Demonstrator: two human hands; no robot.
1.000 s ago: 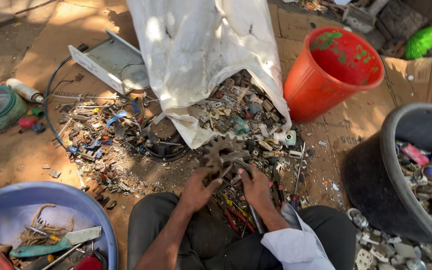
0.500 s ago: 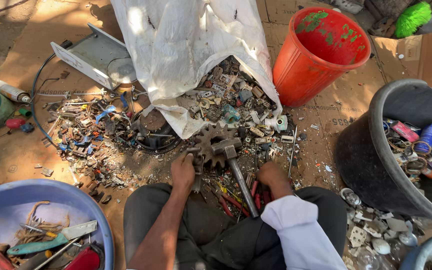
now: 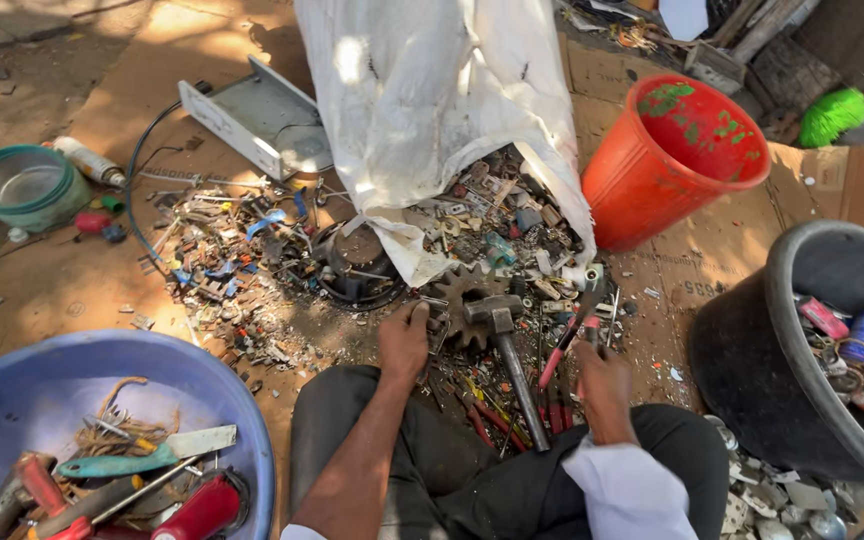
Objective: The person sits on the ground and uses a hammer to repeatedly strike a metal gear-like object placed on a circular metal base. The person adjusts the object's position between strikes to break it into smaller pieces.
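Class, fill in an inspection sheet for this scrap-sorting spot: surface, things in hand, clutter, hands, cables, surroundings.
Surface: flattened cardboard on bare ground, strewn with small metal bits.
Things in hand: rusty gear with a hammer lying across it; red-handled tool.
Clutter: scrap pile spilling from a white sack; grey metal case.
Hands: left hand at the gear's edge; right hand grips the red-handled tool.
Cables: black cable looping beside the case.
Surroundings: red bucket, black tub, blue basin with tools, green bowl.
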